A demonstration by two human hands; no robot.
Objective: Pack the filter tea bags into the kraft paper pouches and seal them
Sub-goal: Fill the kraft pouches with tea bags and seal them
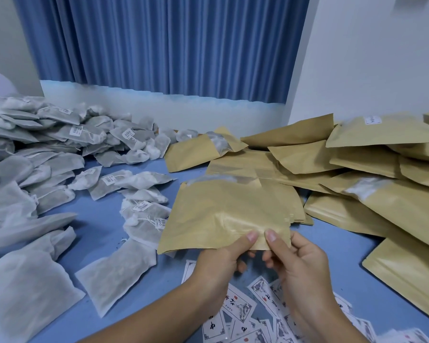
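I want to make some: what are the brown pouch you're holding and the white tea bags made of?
The flat tan pouch looks like matte kraft paper: dull, creased, though a shinier strip near its edge hints at plastic lining. The grey-white tea bags look like thin filter fabric: dark contents show through.

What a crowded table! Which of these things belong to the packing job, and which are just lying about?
Job: held kraft pouch, pinched by the left hand and right hand; heap of tea bags; pile of pouches.
Lying about: printed cards, apparently; blue curtain.
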